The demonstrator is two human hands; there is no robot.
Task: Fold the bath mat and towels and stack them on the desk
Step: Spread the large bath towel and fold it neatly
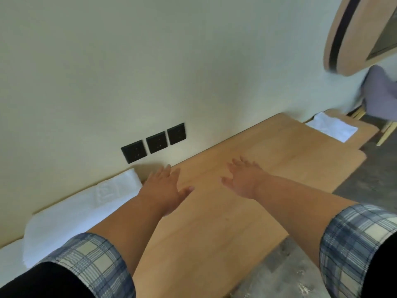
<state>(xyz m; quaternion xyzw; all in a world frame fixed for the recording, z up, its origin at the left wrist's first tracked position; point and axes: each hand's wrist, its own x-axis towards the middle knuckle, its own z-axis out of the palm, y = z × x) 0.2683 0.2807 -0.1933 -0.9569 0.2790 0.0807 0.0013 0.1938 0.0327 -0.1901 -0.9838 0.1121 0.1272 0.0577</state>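
A folded white bath mat or towel (pixel 86 203) lies on the left of the wooden desk (pixel 236 201), against the wall. My left hand (pixel 165 188) hovers just right of its end, fingers straight and spread, holding nothing. My right hand (pixel 242 179) is stretched out over the bare desk middle, fingers spread, also holding nothing. A second folded white towel (pixel 332 126) lies on the far right end of the desk surface. Whether my hands touch the desk I cannot tell.
Three black wall sockets (pixel 154 143) sit just above the desk behind my left hand. A round wood-framed mirror (pixel 354 33) hangs at upper right. A grey-purple chair (pixel 380 97) stands past the desk's far end. Grey floor (pixel 300 265) runs along the desk's right edge.
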